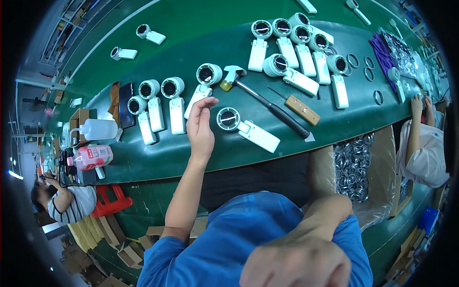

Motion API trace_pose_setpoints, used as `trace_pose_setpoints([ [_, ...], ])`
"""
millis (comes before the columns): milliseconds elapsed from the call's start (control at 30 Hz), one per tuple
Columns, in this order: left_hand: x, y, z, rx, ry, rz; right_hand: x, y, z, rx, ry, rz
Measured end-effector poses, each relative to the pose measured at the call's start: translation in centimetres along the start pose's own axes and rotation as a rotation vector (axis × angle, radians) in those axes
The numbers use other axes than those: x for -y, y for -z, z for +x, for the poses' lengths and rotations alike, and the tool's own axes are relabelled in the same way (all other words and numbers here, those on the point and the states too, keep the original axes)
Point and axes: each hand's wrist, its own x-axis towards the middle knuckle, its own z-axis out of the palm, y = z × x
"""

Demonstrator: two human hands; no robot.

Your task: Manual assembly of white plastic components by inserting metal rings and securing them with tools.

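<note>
My left hand (201, 134) rests on edge on the green table, fingers stretched and slightly bent, with nothing visible in it. Just beyond it, partly covered by the fingers, lies a white handheld fan (208, 74) with a round dark-centred head. Another white handheld fan (260, 137) lies to the right of that hand, its head toward me. My right hand (299, 260) is raised close to the camera, blurred, with its fingers curled in; whatever it may hold is hidden. A hammer (272, 107) with a yellow-tipped head and an awl (302, 110) with a wooden handle lie beyond.
More white fans stand grouped at the far right (301, 52) and left (155, 112). Loose metal rings (369, 74) lie rightward; a box of rings (353, 167) stands beside me. A pink-labelled bottle (93, 157) is at left. A co-worker's hands (418, 105) work at right.
</note>
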Motion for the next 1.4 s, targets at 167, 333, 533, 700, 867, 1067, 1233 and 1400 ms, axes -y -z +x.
trace_pose_setpoints([
  [167,-0.5,1.2,-0.1,-0.070,-0.014,-0.098,2.6,4.4,-1.5,-0.194,-0.220,-1.242],
  [333,-2.6,1.1,0.5,0.033,-0.136,0.215,5.2,10.6,-12.0,-0.846,-0.597,-2.199],
  [533,-0.2,-2.2,0.4,0.333,-0.432,0.693,4.9,11.2,-17.4,-1.022,-0.720,-2.358],
  [700,0.4,-2.0,0.3,0.281,-0.486,0.711,4.8,11.8,-17.2,-0.950,-0.708,-2.331],
  [867,-2.0,-1.1,7.2,0.318,-0.625,0.533,4.8,11.9,-18.0,-0.975,-0.851,-2.295],
  [1067,-0.1,0.6,32.8,-0.059,-0.521,0.700,5.2,11.9,-17.4,-0.980,-0.849,-2.276],
  [1233,10.1,7.3,41.1,-0.253,-0.445,1.003,4.9,11.8,-17.8,-0.960,-0.866,-2.257],
  [1400,7.9,12.8,41.4,-0.508,-0.072,1.076,5.3,11.8,-18.4,-0.972,-0.904,-2.278],
])
